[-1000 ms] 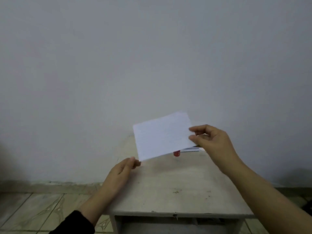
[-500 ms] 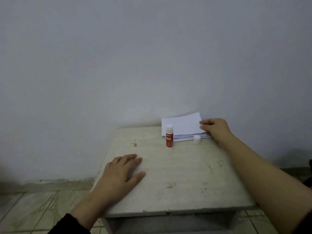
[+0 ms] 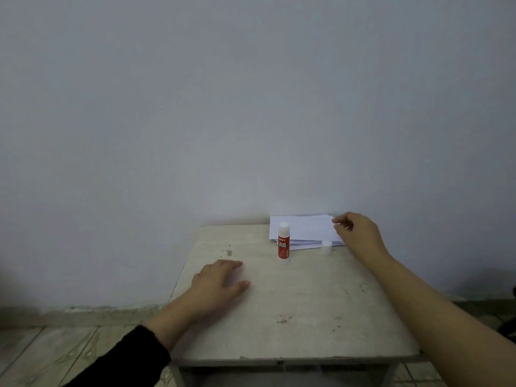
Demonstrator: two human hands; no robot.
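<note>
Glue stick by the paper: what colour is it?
Glue stick: red body, white top and base; head view.

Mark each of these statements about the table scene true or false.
1. The left hand rests flat on the table. True.
2. The glue stick lies on its side. False: it stands upright.
3. The right hand holds the glue stick. False: it pinches the right edge of the paper stack.
4. A small white cap sits on the table, apart from the glue stick. True.
</note>
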